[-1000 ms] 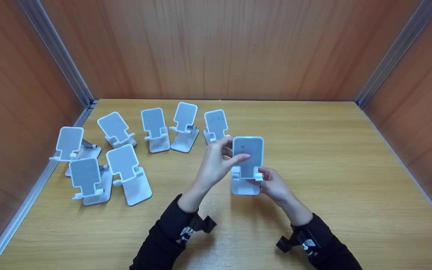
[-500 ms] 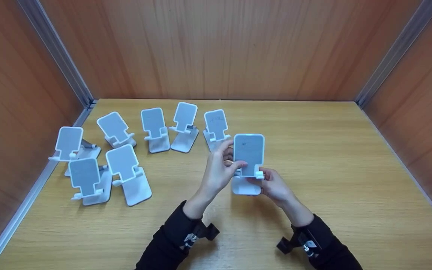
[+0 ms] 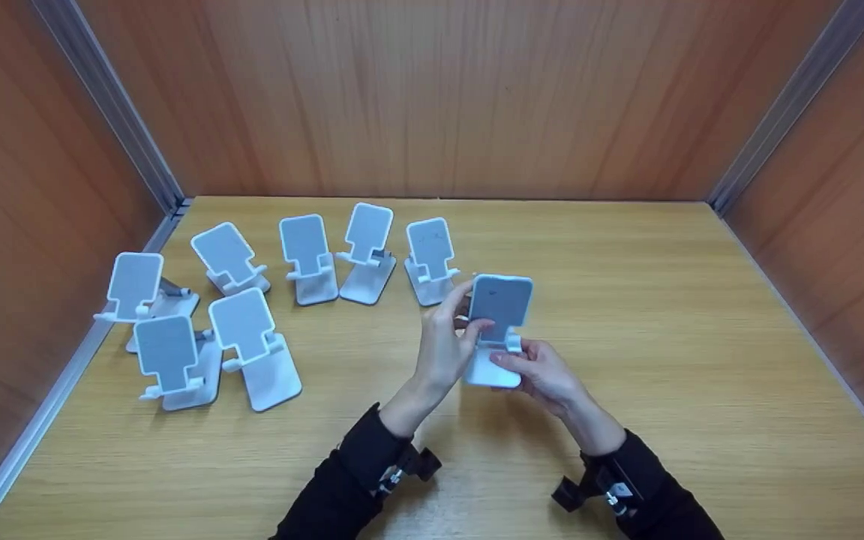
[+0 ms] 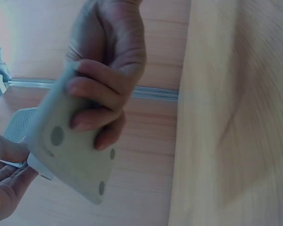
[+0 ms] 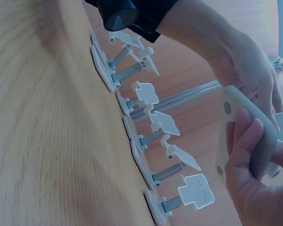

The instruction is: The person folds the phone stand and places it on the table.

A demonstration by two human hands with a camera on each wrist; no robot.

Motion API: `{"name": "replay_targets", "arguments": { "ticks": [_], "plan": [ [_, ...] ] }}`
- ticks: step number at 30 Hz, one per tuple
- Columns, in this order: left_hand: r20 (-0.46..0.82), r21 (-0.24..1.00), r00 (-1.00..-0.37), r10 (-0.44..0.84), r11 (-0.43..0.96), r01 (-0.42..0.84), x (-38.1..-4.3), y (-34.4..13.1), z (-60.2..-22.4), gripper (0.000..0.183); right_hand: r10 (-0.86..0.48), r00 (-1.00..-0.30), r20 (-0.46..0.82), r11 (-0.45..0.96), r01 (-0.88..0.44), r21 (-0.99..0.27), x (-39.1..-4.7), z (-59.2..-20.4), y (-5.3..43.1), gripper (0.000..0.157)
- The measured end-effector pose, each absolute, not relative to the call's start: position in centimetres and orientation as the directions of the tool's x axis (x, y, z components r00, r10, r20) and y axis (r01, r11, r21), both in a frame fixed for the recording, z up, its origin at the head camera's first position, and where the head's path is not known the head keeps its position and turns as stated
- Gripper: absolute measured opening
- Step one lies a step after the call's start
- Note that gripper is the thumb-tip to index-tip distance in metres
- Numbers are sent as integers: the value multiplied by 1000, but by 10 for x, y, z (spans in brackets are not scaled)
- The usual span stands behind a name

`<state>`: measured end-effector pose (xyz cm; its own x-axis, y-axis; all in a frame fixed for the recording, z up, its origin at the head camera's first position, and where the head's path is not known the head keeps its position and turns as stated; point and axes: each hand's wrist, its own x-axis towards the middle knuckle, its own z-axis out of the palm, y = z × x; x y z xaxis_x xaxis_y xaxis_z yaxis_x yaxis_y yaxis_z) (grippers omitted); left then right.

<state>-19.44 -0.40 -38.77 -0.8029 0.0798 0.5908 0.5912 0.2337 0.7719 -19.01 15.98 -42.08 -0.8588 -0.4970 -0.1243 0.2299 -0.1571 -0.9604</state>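
A white folding phone stand (image 3: 503, 319) is held in the air just right of the centre of the head frame, unfolded. Its backrest panel (image 3: 502, 296), blue-grey with a pale rim and rounded corners, is uppermost, its top edge leaning slightly to the right. A stubby front hook (image 3: 514, 342) juts from the panel's lower right. The smooth rectangular base (image 3: 493, 370) extends below. The left hand (image 3: 442, 352) holds the panel by its left edge; the right hand (image 3: 548, 381) grips the base, thumb on top. At left in the left wrist frame, the tilted underside shows round grey feet (image 4: 57, 136).
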Motion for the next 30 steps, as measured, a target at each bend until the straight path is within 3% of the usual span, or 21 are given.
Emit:
{"name": "replay_targets", "arguments": {
  "ticks": [6, 17, 25, 30],
  "plan": [
    [663, 701, -745, 77, 285, 653, -202, -5, -397, 38, -467, -854, -229, -142, 328, -934, -186, -414, 155, 36],
    [770, 536, -627, 119, 413, 737, -211, -11, -400, 39, -475, -845, -246, -140, 349, -927, -181, -410, 153, 40],
    [779, 486, -615, 124, 501, 716, -204, -13, -385, 43, -467, -860, -207, -141, 304, -942, -181, -412, 152, 39],
    [787, 456, -598, 151, 511, 729, -197, -13, -370, 34, -458, -868, -191, -132, 279, -951, -182, -413, 152, 37]
  ]
}}
